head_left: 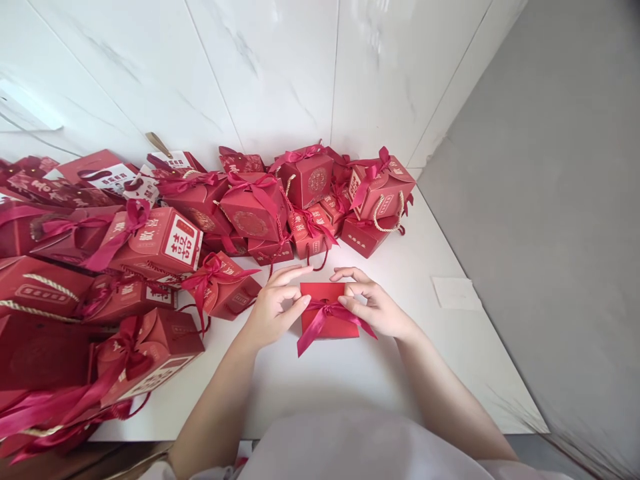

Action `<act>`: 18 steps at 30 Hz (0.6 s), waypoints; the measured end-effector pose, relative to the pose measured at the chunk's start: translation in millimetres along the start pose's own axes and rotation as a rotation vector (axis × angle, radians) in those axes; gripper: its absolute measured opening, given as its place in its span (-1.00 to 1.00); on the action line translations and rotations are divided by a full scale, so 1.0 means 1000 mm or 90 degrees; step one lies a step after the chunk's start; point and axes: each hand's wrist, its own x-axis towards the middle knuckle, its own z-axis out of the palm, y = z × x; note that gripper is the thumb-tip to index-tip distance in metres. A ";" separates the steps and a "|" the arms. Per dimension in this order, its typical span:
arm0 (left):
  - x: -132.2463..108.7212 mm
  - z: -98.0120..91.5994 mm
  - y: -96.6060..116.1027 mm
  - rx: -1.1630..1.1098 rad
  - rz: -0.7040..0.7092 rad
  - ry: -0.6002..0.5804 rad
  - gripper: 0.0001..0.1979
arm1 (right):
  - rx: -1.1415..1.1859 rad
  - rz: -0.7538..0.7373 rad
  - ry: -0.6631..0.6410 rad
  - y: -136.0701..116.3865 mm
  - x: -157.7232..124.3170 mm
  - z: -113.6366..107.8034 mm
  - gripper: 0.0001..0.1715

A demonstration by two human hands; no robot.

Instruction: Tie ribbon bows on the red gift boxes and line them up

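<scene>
A double-happiness character, 囍, is printed in red on the white label (183,243) of one box in the pile (150,253); other writing is too small to be read. One red box (327,327) is set on the white table (380,380), near the middle, just near of the pile. Its ribbon (320,319) is tied across it, one tail pointed near-left, the other right. The ribbon is pinched at the knot by the left hand (273,310) and right hand (375,305). One white slip (455,293) lies to the right. The piled boxes are too overlapped to be counted.
</scene>
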 end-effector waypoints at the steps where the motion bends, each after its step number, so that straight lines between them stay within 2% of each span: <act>1: 0.000 0.000 0.000 -0.004 -0.001 -0.003 -0.61 | -0.013 -0.004 0.006 0.000 0.000 0.000 -0.61; 7: 0.002 0.000 -0.002 -0.035 -0.001 -0.025 -0.62 | -0.060 -0.017 0.018 -0.001 -0.001 -0.003 -0.63; 13: 0.003 0.005 -0.003 -0.071 -0.023 -0.034 -0.63 | 0.044 0.037 0.024 0.003 -0.001 -0.005 -0.59; 15: 0.002 0.007 -0.004 -0.095 -0.019 -0.003 -0.65 | 0.070 0.046 0.046 0.002 0.000 -0.006 -0.59; 18: 0.002 0.012 -0.002 -0.159 -0.005 0.089 -0.80 | 0.088 0.041 0.079 0.000 0.000 -0.008 -0.62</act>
